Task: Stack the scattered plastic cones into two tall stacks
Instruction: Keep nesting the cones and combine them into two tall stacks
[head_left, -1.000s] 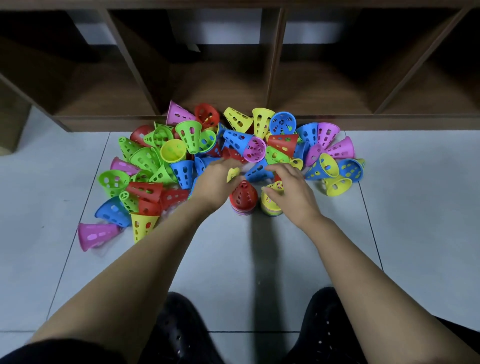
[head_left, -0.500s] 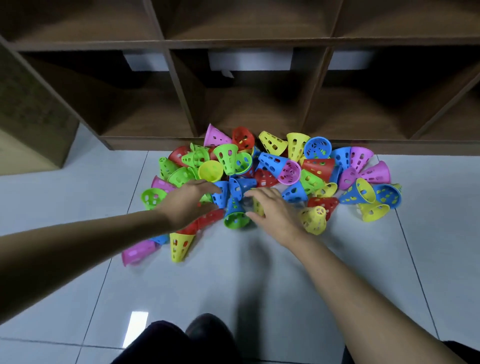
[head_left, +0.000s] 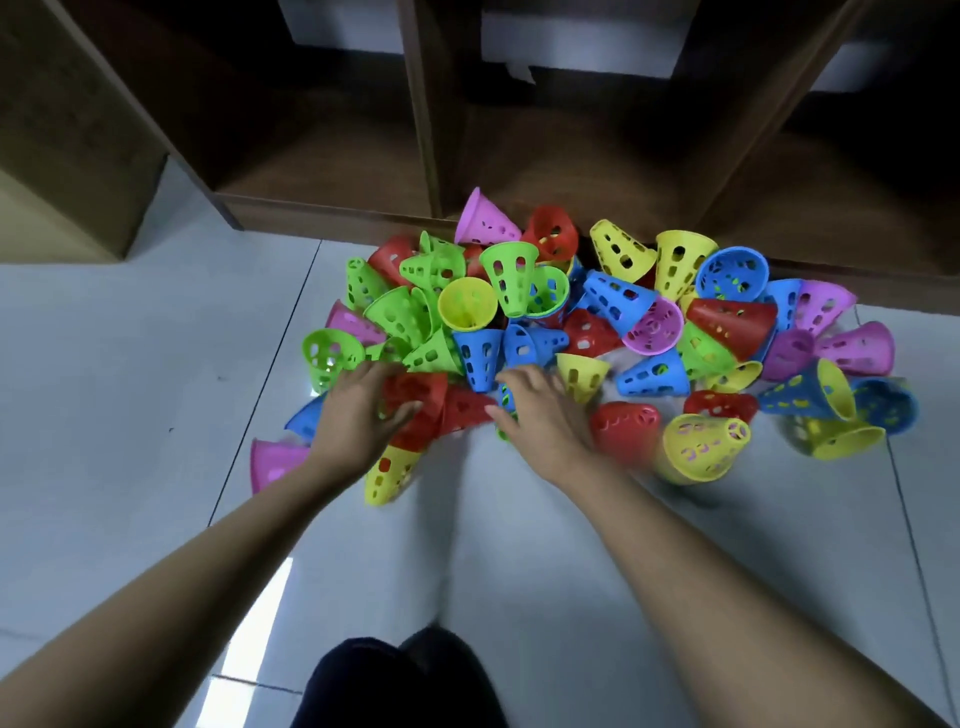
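Since half a second ago your view has swung left and closer, and both hands have slid leftward along the near edge of the heap of perforated plastic cones (head_left: 587, 317), which lies on the pale tiled floor (head_left: 130, 415) against the foot of a dark wooden shelf unit (head_left: 332, 208). Your left hand (head_left: 358, 415) now curls over a red perforated cone lying on its side (head_left: 421, 400), thumb under its near wall and fingers over the top; whether it has truly closed on it cannot be told through the blur. Your right hand (head_left: 545, 415) lies spread, palm down, with nothing in it, fingertips at a blue perforated cone (head_left: 480, 358). No standing stack shows. Just right of that wrist, a second red cone (head_left: 626, 428) and a yellow perforated cone (head_left: 701, 449) are blurred, probably rolling; a sweeping forearm could scatter them further. Pulling the red cone out may also drag the yellow cone wedged beneath it (head_left: 389, 475) and loosen the green ones leaning above.
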